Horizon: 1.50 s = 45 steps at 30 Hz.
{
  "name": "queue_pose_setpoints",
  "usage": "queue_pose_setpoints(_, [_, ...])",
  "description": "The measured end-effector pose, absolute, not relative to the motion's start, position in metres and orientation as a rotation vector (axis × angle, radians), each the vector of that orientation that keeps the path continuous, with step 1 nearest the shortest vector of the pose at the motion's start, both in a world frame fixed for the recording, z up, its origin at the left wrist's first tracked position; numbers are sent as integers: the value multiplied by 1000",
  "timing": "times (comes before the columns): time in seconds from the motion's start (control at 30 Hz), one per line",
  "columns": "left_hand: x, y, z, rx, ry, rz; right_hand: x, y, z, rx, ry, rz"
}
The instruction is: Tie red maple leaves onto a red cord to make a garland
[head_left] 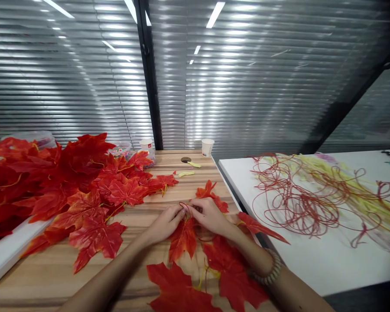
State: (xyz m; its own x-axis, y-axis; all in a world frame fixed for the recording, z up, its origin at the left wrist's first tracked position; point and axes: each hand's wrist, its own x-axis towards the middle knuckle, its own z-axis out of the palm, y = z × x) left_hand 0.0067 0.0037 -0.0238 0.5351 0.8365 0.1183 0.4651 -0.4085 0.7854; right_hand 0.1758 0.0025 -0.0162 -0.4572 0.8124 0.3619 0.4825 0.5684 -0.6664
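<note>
In the middle of the wooden table, my left hand [167, 222] and my right hand [210, 214] meet with fingertips pinched. A thin red cord [182, 203] curves up in a small loop between them. Just below the fingertips is a red-orange artificial maple leaf [183, 242], its stem end hidden by the fingers. Which fingers grip the cord and which the stem is hard to see. More maple leaves [177, 288] lie near my forearms, some with yellow stems. One red leaf [260, 226] pokes out beyond my right wrist, over the table's edge.
A large heap of red maple leaves [68, 173] covers the left side. Two paper cups [207, 147] stand at the back, near yellow scraps [186, 173] and a cable hole [185, 160]. Tangled red cord [299, 208] lies on the white table [289, 264] to the right, across a gap.
</note>
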Motion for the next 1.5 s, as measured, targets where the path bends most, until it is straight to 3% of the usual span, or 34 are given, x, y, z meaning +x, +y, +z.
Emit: queue_pose_setpoints(1.5, [11, -3, -12, 2180, 1069, 597, 180, 1, -7, -1031, -2163, 659])
